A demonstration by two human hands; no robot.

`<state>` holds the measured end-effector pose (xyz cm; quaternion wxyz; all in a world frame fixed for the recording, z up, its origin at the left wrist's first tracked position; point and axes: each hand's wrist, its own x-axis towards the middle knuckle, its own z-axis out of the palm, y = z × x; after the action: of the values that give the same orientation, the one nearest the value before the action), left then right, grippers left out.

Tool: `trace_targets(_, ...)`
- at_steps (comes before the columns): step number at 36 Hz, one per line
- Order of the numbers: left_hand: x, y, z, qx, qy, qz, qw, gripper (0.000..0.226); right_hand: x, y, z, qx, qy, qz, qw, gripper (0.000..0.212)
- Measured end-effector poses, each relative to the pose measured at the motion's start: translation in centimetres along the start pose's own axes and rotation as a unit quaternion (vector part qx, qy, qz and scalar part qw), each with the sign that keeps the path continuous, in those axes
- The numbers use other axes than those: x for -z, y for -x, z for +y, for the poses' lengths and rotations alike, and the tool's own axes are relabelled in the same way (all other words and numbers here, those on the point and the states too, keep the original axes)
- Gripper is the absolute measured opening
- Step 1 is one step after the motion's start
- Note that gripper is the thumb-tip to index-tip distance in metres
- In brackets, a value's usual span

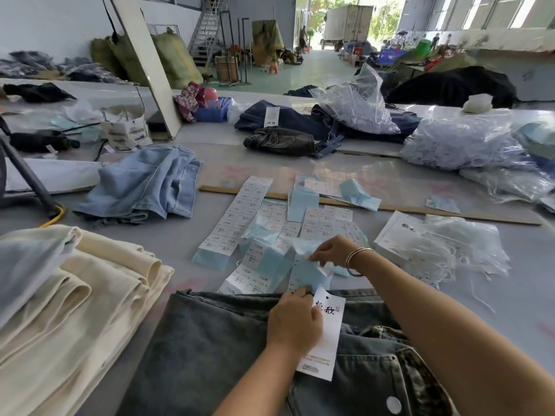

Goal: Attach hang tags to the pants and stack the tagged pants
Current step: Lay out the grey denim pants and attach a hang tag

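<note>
Pants point(210, 349) in grey denim lie at the bench's near edge; left hand point(292, 321) grips one white hang tag point(326, 334), right hand point(332, 250) pinches one blue sticker sheet point(309, 276).

Both forearms reached forward, bare. Left hand point(295, 319) lay knuckles up, fingers curled, gripping a tag. Right hand point(332, 252) sat farther out, wrist bent left, fingertips pinching; bangles ringed that wrist.

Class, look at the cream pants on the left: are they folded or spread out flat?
Folded. The cream pants lie in stacked layers, with rounded fold edges showing along their right side.
</note>
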<state>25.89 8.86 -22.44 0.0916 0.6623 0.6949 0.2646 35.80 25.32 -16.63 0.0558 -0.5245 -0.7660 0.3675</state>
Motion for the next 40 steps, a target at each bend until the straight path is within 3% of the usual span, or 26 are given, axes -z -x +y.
trace_targets(4, 0.1, -0.1, 0.0, 0.007, 0.01, -0.014, 1.0, 0.041, 2.2, 0.2, 0.5, -0.021, -0.113, 0.124, 0.986, 0.019)
trace_targets(6, 0.1, -0.2, -0.1, 0.013, 0.014, -0.015, 1.0, 0.043, 3.7, 0.7, 0.5, -0.027, -0.193, 0.192, 0.962, 0.021)
trace_targets(11, 0.5, -0.7, -0.5, 0.052, 0.112, -0.04, 0.991, 0.035, 6.1, 3.4, 0.4, -0.039, -0.472, 0.284, 0.834, 0.015)
trace_targets(15, 2.1, -1.0, -0.9, 0.111, 0.296, -0.089, 0.945, 0.018, 3.8, 7.3, 0.7, -0.017, -0.644, 0.3, 0.703, 0.018)
trace_targets(18, 3.7, -0.8, -0.5, 0.195, 0.449, -0.093, 0.867, 0.021, 0.2, 10.9, 1.3, 0.002, -0.681, 0.301, 0.667, 0.016)
trace_targets(24, 4.1, 2.4, 1.6, 0.286, 0.647, -0.082, 0.703, 0.024, -5.8, 16.3, 3.1, 0.026, -0.627, 0.364, 0.688, 0.015)
trace_targets(28, 2.5, 4.6, 2.4, 0.349, 0.684, -0.018, 0.64, 0.026, -7.6, 18.7, 3.2, 0.125, -0.384, 0.479, 0.78, 0.02)
trace_targets(30, 2.2, 4.9, 2.6, 0.355, 0.681, 0.014, 0.64, 0.024, -8.5, 19.0, 2.8, 0.185, -0.217, 0.512, 0.81, 0.028)
trace_targets(33, 2.0, 4.8, 2.7, 0.346, 0.663, 0.024, 0.664, 0.025, -9.6, 18.8, 1.9, 0.25, -0.036, 0.481, 0.839, 0.027)
trace_targets(36, 2.4, 4.8, 2.9, 0.344, 0.681, 0.022, 0.646, 0.029, -10.3, 18.3, 1.8, 0.286, 0.056, 0.433, 0.853, 0.029)
trace_targets(40, 2.4, 4.8, 2.8, 0.342, 0.68, 0.035, 0.648, 0.028, -10.7, 18.0, 1.8, 0.286, 0.111, 0.398, 0.865, 0.029)
